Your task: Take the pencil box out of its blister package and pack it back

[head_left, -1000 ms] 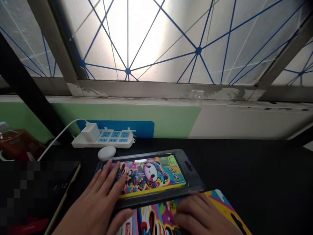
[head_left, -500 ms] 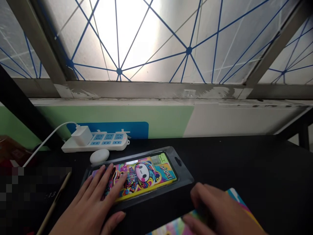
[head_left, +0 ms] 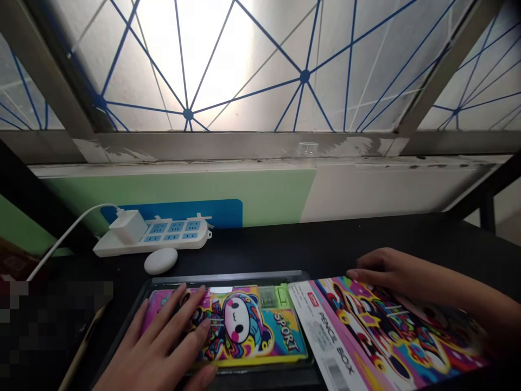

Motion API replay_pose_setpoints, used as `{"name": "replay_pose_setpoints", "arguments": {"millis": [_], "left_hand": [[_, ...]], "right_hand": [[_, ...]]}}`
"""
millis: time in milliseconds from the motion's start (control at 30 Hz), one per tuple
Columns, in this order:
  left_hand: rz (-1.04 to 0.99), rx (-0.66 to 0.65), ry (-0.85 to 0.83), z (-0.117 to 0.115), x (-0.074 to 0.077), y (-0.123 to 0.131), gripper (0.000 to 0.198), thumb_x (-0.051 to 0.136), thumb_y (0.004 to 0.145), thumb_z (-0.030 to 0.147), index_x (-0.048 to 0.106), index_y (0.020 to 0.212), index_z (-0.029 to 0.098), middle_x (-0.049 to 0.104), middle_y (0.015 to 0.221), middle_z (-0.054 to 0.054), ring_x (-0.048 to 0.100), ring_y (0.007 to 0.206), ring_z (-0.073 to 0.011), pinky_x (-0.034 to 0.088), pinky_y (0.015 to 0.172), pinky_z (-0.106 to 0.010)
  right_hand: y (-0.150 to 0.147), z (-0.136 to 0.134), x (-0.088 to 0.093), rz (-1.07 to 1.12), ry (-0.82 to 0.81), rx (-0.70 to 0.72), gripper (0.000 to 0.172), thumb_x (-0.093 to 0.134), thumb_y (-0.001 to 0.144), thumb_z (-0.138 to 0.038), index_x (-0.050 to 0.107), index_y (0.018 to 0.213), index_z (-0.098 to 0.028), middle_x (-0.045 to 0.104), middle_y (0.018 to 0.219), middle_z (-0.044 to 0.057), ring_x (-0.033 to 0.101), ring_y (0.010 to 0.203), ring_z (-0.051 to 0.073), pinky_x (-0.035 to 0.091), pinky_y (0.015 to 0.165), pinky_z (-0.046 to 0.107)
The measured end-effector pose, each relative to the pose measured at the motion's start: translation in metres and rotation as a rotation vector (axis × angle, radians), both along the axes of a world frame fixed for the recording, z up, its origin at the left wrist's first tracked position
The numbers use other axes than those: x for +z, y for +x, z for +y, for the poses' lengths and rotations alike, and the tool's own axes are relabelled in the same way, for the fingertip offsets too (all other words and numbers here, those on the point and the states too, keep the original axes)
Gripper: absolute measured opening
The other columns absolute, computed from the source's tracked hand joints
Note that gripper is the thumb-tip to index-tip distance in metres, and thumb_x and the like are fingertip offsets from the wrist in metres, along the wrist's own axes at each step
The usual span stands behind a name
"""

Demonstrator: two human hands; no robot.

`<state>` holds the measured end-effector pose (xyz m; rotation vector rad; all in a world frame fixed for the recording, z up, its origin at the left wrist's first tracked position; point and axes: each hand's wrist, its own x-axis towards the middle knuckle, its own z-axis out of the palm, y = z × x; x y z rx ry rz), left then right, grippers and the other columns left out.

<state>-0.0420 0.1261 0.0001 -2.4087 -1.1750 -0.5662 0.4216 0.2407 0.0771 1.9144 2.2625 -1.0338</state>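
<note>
Two bare hands are at the near side of a matte black surface. Spread open and clasping nothing, the left hand rests its grip on a rectangular, multicoloured pencil box with a cartoon face and the word SPORT. That box lies directly beneath its fingers, its left part covered and its right part showing, inside a clear plastic tray.

To the right, the right hand has its grip closed on the far edge of a brightly printed flat card lettered PENCIL BOX, thumb on the printed face; the fingers behind are mostly hidden. The pencil box lies left of this grip, apart from it, and the card's left edge overlaps the tray's right end.

Beyond the tray sits a smooth white oval object, just in front of a white power strip with blue sockets. A cube-shaped white adapter is plugged into it, trailing a white cable. Behind stand a pale green wall and a frosted window crossed by blue lines.
</note>
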Motion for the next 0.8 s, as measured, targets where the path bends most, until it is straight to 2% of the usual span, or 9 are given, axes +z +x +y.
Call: {"name": "replay_pose_setpoints", "arguments": {"millis": [233, 367, 467, 700, 800], "left_hand": [[0.047, -0.014, 0.027, 0.004, 0.002, -0.003, 0.031, 0.051, 0.103, 0.049, 0.071, 0.124, 0.038, 0.057, 0.154, 0.002, 0.055, 0.141, -0.0313, 0.048, 0.111, -0.050], [0.080, 0.006, -0.016, 0.001, 0.004, -0.001, 0.032, 0.051, 0.103, 0.048, 0.070, 0.126, 0.037, 0.056, 0.155, 0.000, 0.054, 0.142, -0.0329, 0.051, 0.109, -0.053], [0.101, 0.004, -0.037, 0.000, 0.008, -0.001, 0.034, 0.049, 0.103, 0.047, 0.069, 0.128, 0.036, 0.052, 0.158, 0.000, 0.051, 0.144, -0.0344, 0.053, 0.106, -0.057], [0.060, -0.010, -0.081, -0.004, 0.010, -0.001, 0.034, 0.052, 0.102, 0.045, 0.067, 0.131, 0.035, 0.050, 0.160, 0.000, 0.047, 0.147, -0.0338, 0.039, 0.117, -0.061], [0.078, 0.000, -0.060, -0.005, 0.009, 0.002, 0.035, 0.046, 0.105, 0.041, 0.066, 0.131, 0.033, 0.044, 0.163, -0.001, 0.042, 0.150, -0.0324, 0.035, 0.118, -0.064]], "right_hand": [[0.008, 0.007, 0.003, -0.073, 0.071, -0.045, 0.059, 0.063, 0.080, -0.076, 0.059, 0.062, -0.020, 0.054, 0.060, 0.000, 0.047, 0.057, 0.015, 0.033, 0.052, 0.028], [0.010, 0.008, 0.007, -0.056, 0.094, -0.061, 0.062, 0.057, 0.083, -0.077, 0.068, 0.067, -0.018, 0.058, 0.061, 0.001, 0.052, 0.054, 0.014, 0.034, 0.052, 0.028], [0.013, 0.010, 0.009, -0.037, 0.144, -0.057, 0.065, 0.057, 0.082, -0.079, 0.074, 0.073, -0.018, 0.064, 0.064, 0.003, 0.058, 0.059, 0.016, 0.038, 0.055, 0.028], [0.005, 0.010, 0.010, -0.011, 0.181, -0.077, 0.061, 0.063, 0.079, -0.079, 0.078, 0.084, -0.020, 0.074, 0.078, 0.006, 0.065, 0.073, 0.024, 0.047, 0.065, 0.031], [-0.004, 0.007, 0.009, -0.007, 0.188, -0.087, 0.058, 0.063, 0.079, -0.077, 0.077, 0.082, -0.021, 0.073, 0.076, 0.005, 0.064, 0.071, 0.023, 0.046, 0.063, 0.031]]}}
